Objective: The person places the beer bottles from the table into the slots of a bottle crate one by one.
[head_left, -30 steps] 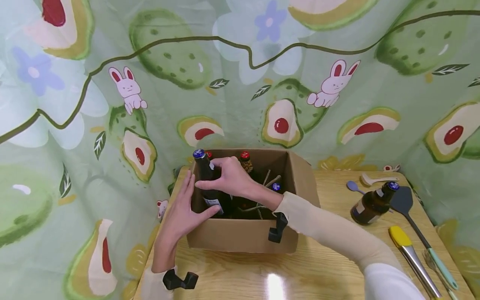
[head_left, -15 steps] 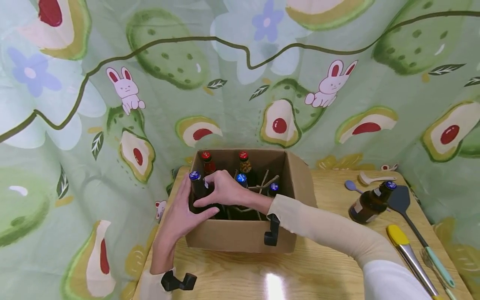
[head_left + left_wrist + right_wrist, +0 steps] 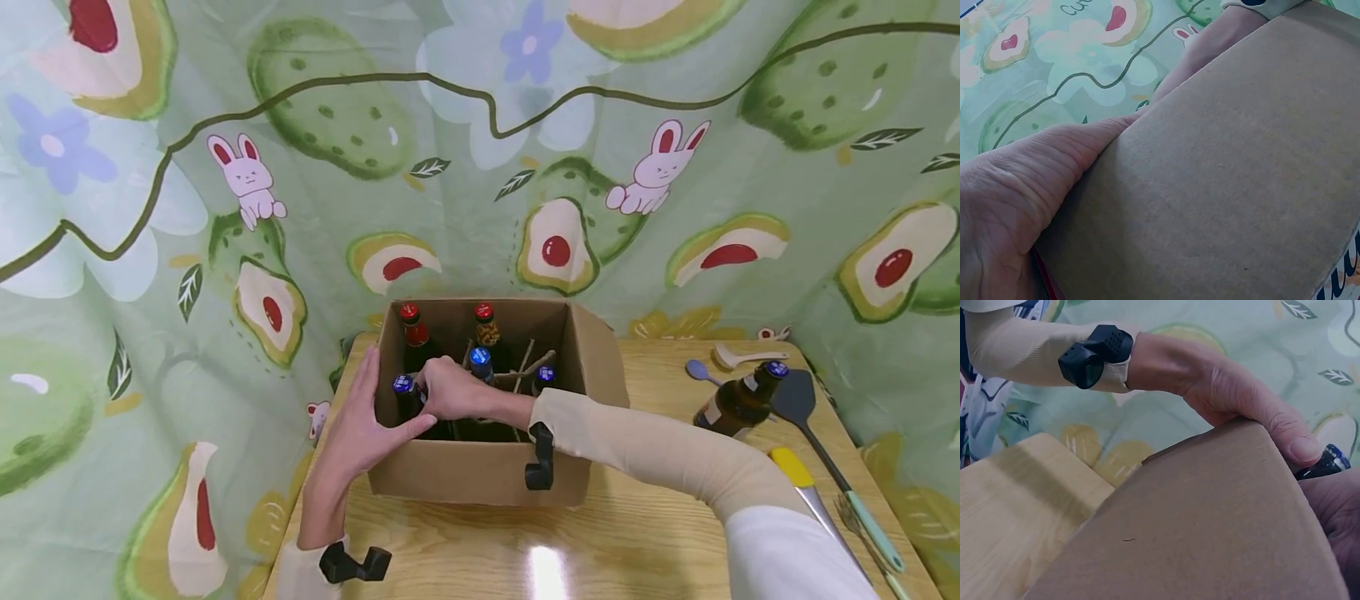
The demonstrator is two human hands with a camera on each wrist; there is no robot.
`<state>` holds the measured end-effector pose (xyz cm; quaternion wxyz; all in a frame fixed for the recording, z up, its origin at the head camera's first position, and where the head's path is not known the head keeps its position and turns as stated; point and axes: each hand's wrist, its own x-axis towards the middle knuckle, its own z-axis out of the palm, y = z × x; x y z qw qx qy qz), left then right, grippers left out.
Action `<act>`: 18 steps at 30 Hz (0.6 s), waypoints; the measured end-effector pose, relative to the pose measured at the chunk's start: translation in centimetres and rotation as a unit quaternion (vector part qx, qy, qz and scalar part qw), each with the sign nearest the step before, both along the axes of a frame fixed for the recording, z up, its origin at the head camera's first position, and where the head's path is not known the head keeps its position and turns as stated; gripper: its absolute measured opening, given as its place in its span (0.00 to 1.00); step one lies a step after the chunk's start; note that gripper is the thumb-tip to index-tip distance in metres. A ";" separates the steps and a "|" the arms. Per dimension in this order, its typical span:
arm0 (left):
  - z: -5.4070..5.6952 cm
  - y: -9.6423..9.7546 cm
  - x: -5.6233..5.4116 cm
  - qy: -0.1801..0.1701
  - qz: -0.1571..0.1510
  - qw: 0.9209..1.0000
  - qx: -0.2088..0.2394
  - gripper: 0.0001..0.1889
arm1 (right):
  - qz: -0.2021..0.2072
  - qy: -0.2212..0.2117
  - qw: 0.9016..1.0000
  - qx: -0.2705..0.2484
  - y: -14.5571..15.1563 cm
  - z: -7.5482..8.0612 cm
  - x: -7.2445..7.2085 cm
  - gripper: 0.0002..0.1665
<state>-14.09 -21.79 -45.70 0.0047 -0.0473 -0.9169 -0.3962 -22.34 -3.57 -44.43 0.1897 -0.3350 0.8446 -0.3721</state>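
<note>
A dark beer bottle point(image 3: 406, 392) with a blue cap stands in the front left part of the cardboard box point(image 3: 480, 473), its lower part hidden by the front wall. My right hand point(image 3: 453, 390) grips it by the neck. Spread over the box's left front corner is my left hand point(image 3: 363, 429), fingers straight along the left wall and thumb on the front rim beside the bottle. In the right wrist view the blue cap point(image 3: 1335, 456) shows between the left thumb and the right hand point(image 3: 1341, 506). The left palm point(image 3: 1016, 187) lies against the cardboard in the left wrist view.
Inside the box are two red-capped bottles point(image 3: 415, 329) at the back, two blue-capped bottles point(image 3: 481, 362) and thin dividers point(image 3: 536, 362). To the right on the wooden table point(image 3: 630, 533) stand another beer bottle point(image 3: 738, 404), a spatula point(image 3: 795, 396), a yellow-headed brush point(image 3: 792, 467) and spoons point(image 3: 738, 358).
My right hand has moved down with the beer bottle, which has sunk deeper into the box's front left part. The left hand keeps its place at the corner.
</note>
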 end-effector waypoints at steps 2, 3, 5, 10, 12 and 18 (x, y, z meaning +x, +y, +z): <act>-0.1 0.0 0.0 -0.003 0.000 1.000 0.000 0.68 | 0.000 -0.002 1.000 0.010 0.0 -0.3 0.0 0.30; -0.1 0.0 0.0 -0.004 0.001 1.000 -0.001 0.68 | 0.002 -0.001 1.000 0.014 0.0 -0.4 0.1 0.29; -0.1 0.0 -0.1 -0.006 0.001 1.000 -0.002 0.68 | 0.006 0.001 1.000 0.021 0.0 -0.6 0.1 0.27; 0.0 0.0 0.0 -0.010 0.000 1.000 -0.004 0.69 | 0.015 0.006 0.999 0.029 0.1 -1.0 0.2 0.24; 0.0 0.0 0.0 -0.012 0.000 1.000 -0.005 0.69 | 0.015 0.009 0.999 0.031 0.1 -1.0 0.2 0.23; 0.2 0.1 -0.1 -0.011 0.000 1.000 -0.003 0.68 | 0.020 0.040 0.998 0.045 0.2 -0.9 0.1 0.19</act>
